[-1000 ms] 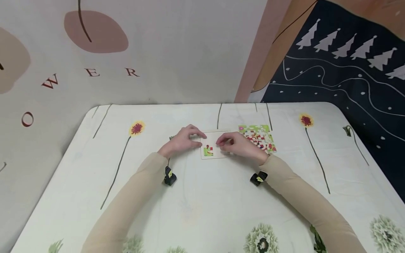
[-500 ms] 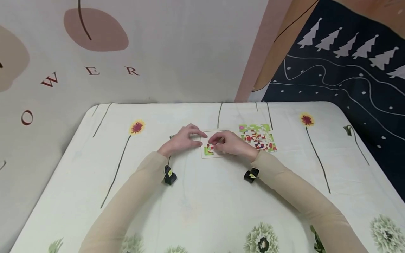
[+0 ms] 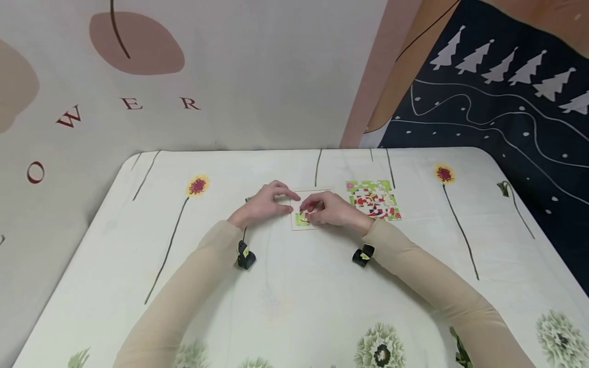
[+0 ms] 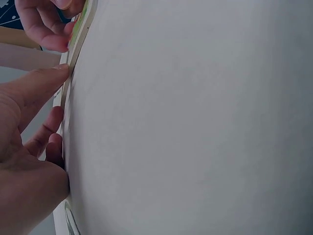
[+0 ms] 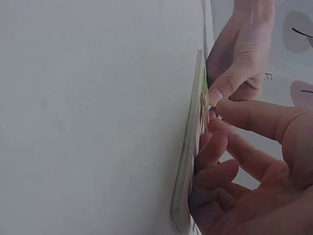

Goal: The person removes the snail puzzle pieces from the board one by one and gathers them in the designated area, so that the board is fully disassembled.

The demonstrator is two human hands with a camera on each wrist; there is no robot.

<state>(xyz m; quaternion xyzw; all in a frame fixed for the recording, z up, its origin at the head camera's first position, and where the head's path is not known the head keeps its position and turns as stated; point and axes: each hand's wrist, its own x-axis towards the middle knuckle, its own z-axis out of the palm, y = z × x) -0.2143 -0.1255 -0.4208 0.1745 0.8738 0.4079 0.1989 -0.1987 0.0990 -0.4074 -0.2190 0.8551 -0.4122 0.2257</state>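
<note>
A thin white puzzle board (image 3: 299, 228) lies on the table, with a few green and red pieces (image 3: 301, 221) in its near left corner. My left hand (image 3: 266, 205) rests at the board's left edge, thumb and fingertips touching it with loosely bent fingers. In the left wrist view that thumb (image 4: 56, 73) lies against the board's side. Over the corner pieces, my right hand (image 3: 335, 209) pinches a small puzzle piece between thumb and index finger. The right wrist view shows only a red sliver (image 5: 208, 117) there; the fingertips hide most of it.
To the right of the board lies a square of jumbled puzzle pieces (image 3: 375, 200) in green, red and white. A white cloth with printed flowers (image 3: 276, 301) covers the table. Behind it stands a pale printed backdrop (image 3: 257, 76). A black camera sits at each wrist.
My right hand has moved left across the board, from its right part to the corner pieces, then shifted slightly further left. My left hand has stayed at the board's left edge.
</note>
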